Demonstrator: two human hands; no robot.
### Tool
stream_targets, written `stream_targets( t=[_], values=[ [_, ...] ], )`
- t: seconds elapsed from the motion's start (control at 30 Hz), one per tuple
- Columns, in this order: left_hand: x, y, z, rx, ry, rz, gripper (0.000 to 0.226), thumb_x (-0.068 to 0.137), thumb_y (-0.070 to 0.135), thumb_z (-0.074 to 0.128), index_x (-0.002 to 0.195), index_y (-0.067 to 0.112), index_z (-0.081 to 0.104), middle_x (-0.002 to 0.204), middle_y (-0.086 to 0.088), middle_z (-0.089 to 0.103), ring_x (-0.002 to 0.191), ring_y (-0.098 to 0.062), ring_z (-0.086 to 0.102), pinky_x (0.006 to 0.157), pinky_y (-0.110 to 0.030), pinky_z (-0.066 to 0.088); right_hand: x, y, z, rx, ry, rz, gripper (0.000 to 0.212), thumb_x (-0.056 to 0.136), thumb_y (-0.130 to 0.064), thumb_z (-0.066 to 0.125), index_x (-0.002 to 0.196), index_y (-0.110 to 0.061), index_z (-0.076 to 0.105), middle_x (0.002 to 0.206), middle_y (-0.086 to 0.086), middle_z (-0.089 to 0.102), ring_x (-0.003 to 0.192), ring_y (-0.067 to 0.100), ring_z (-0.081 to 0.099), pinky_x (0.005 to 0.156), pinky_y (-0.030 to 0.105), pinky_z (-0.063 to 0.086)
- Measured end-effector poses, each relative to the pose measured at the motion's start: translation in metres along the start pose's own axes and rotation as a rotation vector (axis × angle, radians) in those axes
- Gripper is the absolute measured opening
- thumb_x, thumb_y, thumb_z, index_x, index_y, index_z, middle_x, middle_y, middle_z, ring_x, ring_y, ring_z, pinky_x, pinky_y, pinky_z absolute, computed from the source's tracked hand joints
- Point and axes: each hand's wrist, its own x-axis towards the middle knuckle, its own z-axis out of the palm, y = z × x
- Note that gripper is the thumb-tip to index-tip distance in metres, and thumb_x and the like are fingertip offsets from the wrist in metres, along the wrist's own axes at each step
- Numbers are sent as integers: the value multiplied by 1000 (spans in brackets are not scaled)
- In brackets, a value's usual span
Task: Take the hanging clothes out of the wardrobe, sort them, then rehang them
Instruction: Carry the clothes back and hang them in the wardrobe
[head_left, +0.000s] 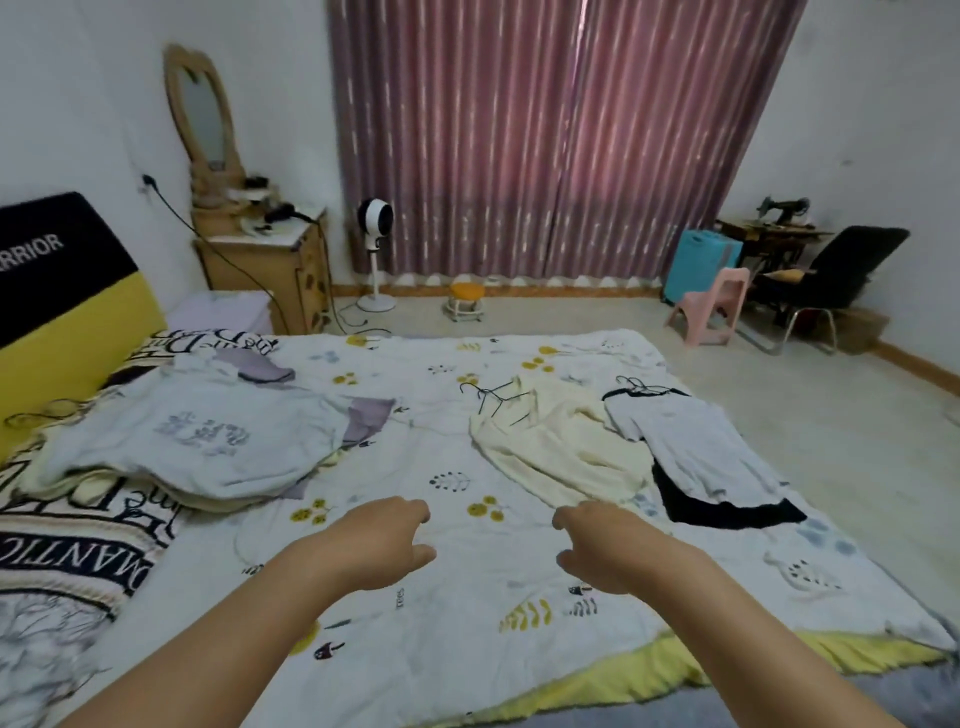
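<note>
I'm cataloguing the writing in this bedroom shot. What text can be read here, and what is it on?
"RRIOR", cut off at the frame edge: black headboard panel.
"MANTIC", upside down and partial: lettered blanket.
More large script on the same blanket near the pillow: not readable.
Grey characters on the pale blue shirt: too blurred.
"rees": small print on the white quilt, uncertain.

Open quilt (467, 519) mid-bed, clothes both sides

Bare strip ran up the quilt's centre; pale blue shirt (197, 431) blocked its left, cream garment (550, 447) w/ black hangers (493, 397) & white-black top (691, 452) its right.
</note>
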Motion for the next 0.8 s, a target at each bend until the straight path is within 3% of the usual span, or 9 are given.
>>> stream_targets(
  t=[0.37,0.8],
  values=[
    [33,-48,0,-51,25,-177,46,96,40,41,138,22,34,140,1,41,124,-15,44,98,-25,38,78,-12,-12,-56,-23,-155,39,96,-17,42,133,-7,43,133,13,47,121,30,47,95,35,41],
    [178,-99,-45,-34,55,-36,43,97,39,39,137,23,35,137,3,44,123,-12,44,97,-21,35,188,1,-34,27,50,-8,36,95,-17,41,129,-7,45,130,15,46,120,33,44,95,38,41]
  ],
)
